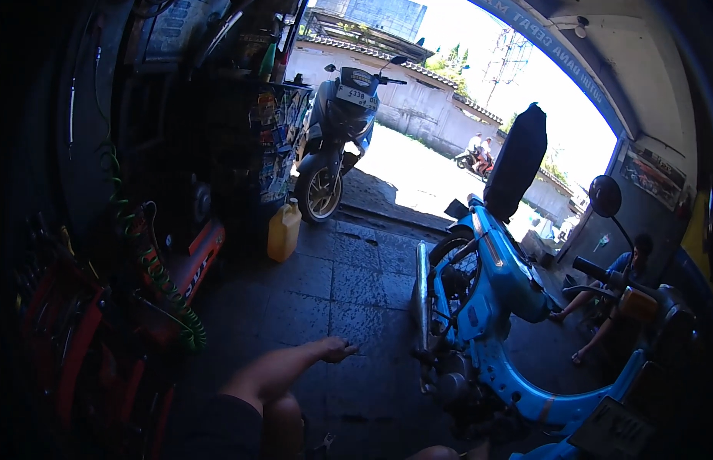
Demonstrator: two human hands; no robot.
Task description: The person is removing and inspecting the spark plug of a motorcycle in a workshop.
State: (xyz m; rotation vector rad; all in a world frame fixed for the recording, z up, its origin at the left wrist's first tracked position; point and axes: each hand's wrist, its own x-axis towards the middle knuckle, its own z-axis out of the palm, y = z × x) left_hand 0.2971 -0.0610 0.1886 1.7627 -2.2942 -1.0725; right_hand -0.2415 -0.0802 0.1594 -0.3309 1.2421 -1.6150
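My left arm reaches forward over the dark tiled floor [364,307]. At its end, my left hand [339,349] has its fingers curled; what they hold, if anything, is too small and dark to name. The hand is apart from the light-blue motorcycle [490,314], which stands to the right with its black seat [519,162] tipped up. Its engine [452,376] and chrome exhaust [423,295] are the parts nearest my hand. A small metal tool end [326,442] shows near my bent leg. No right hand can be made out.
A yellow jerrycan [283,231] stands ahead on the left, before a parked scooter [337,138]. Red tool trolleys [191,264] and a coiled green hose [153,287] line the left side. Beyond the blue motorcycle, a person [640,261] sits low at right.
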